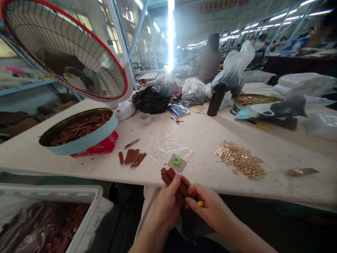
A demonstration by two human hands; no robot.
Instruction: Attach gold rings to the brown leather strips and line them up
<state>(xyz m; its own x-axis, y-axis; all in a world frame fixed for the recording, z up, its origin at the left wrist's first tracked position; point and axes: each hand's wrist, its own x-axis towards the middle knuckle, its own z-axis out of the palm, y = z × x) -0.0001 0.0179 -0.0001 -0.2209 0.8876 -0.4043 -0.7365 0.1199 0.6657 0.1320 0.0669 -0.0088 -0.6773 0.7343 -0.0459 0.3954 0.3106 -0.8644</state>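
My left hand (168,200) is wrapped around a small stack of brown leather tabs (168,176), held over my lap at the table's front edge. Closed against the lower end of that stack is my right hand (204,200). A small yellow end of something (200,203) pokes out of its grip; the rest is hidden by the fingers. Just beyond the hands, a bright green cap (176,160) sits on a grey square plate (181,166). Several leather tabs with metal rings (131,157) lie to the left. A heap of gold-coloured rings (240,160) lies to the right.
A round tin of leather pieces (79,147) rests on a red box (105,144), below a large fan (65,49). Thread snips (132,143), clear plastic film (168,146) and a dark bottle (217,99) are on the table. A white crate (97,196) stands lower left.
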